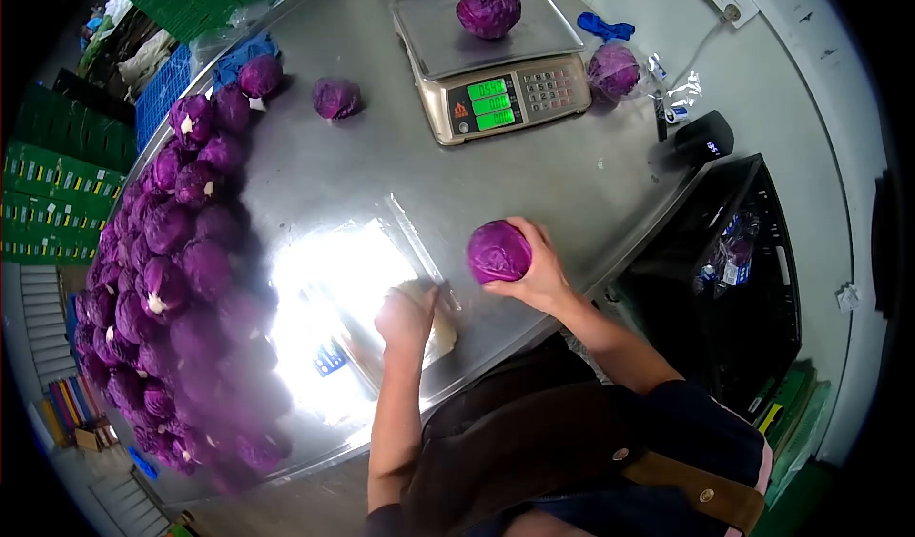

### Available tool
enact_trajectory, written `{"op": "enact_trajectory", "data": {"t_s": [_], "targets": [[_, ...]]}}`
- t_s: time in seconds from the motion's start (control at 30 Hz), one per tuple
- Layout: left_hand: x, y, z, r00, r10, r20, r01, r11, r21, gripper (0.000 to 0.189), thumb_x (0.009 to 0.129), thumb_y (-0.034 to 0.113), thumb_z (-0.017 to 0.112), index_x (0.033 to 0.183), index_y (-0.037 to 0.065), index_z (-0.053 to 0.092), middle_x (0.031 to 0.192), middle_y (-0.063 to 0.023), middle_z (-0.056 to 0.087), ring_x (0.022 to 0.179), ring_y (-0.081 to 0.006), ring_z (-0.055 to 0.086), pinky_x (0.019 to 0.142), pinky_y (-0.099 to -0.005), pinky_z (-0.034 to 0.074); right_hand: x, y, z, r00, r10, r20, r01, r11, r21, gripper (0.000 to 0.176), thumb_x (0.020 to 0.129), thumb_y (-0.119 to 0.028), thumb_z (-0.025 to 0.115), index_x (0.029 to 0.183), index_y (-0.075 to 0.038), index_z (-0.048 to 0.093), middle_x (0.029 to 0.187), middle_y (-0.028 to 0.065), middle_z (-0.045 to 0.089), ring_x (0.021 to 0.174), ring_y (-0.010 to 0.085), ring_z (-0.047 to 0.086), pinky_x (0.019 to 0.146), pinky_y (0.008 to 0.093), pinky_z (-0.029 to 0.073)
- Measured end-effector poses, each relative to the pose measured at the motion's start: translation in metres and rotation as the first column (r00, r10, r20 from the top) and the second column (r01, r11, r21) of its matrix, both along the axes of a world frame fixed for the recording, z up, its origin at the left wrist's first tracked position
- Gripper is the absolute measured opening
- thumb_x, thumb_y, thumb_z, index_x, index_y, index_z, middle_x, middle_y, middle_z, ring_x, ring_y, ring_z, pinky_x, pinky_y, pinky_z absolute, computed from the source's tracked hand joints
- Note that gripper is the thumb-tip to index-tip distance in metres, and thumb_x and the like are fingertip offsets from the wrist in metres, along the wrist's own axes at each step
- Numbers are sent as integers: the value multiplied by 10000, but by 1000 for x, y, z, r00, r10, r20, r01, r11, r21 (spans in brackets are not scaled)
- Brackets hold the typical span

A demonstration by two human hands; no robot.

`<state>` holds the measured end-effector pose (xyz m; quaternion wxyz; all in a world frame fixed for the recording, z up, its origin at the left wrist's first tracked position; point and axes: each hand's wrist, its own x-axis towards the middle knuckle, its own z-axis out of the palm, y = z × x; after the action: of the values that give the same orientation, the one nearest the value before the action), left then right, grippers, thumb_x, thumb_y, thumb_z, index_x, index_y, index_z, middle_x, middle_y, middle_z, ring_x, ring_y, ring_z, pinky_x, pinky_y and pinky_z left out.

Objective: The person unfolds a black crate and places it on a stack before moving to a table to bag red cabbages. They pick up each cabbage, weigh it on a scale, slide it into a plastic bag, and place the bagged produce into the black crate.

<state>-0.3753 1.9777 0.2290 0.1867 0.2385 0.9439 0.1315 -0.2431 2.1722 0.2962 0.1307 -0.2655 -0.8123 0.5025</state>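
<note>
Red cabbage (497, 251) sits on the steel desk (572, 175) near its front edge, a little right of the middle. The right hand (540, 272) is wrapped around its near side, fingers grasping it. The desk is broad with a rounded edge, and a long pile of red cabbages (172, 270) runs along its left side. A black crate (774, 242) stands just off the desk's right edge. A weighing scale (496, 94) with lit green digits sits on the far part of the desk, with a second cabbage (488, 9) on its pan. A clear sheet of film (343, 270) lies spread in front of the person, bright with glare. At the sheet's near right corner the left hand (408, 316) is curled over a pale roll (440, 332), gripping it. A wrapped cabbage (613, 68) lies just right of the scale, and a loose cabbage (335, 97) lies to its left.
</note>
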Motion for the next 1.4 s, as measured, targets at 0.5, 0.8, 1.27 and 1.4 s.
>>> {"op": "enact_trajectory", "data": {"t_s": [0.5, 0.8, 1.27, 1.4], "targets": [[4, -51, 3, 873, 414, 258, -486, 777, 400, 221, 727, 158, 751, 768, -17, 622, 595, -68, 580, 530, -163, 543, 507, -302, 431, 42, 50, -24, 988, -104, -111, -55, 440, -896, 791, 605, -233, 811, 1271, -6, 448, 1168, 114, 564, 1068, 237, 562, 946, 366, 460], [13, -80, 16, 714, 221, 665, -690, 61, 721, 248, 928, 201, 505, 918, -22, 613, 764, -31, 568, 716, -101, 531, 642, -242, 431, -45, -87, 39, 827, 477, -298, -466, 284, -838, 909, 611, -213, 776, 1376, 8, 338, 1282, 144, 484, 1206, 246, 453, 1023, 347, 367], [4, -108, 50, 665, 484, 569, -708, 166, 686, 172, 865, 155, 594, 920, 6, 660, 636, 28, 491, 499, -60, 408, 448, -203, 327, -45, -95, -33, 847, 425, -318, -391, 96, -915, 724, 724, -180, 688, 1359, -20, 380, 1267, 121, 499, 1160, 235, 485, 1006, 360, 398], [16, -89, 68, 799, 101, 592, -579, 393, 714, 215, 850, 155, 636, 966, -23, 665, 755, -23, 606, 577, -68, 483, 539, -194, 368, -35, -94, -13, 723, 555, -412, -520, 44, -853, 763, 688, -209, 701, 1349, 3, 385, 1252, 138, 508, 1164, 240, 478, 1002, 356, 393]]}}
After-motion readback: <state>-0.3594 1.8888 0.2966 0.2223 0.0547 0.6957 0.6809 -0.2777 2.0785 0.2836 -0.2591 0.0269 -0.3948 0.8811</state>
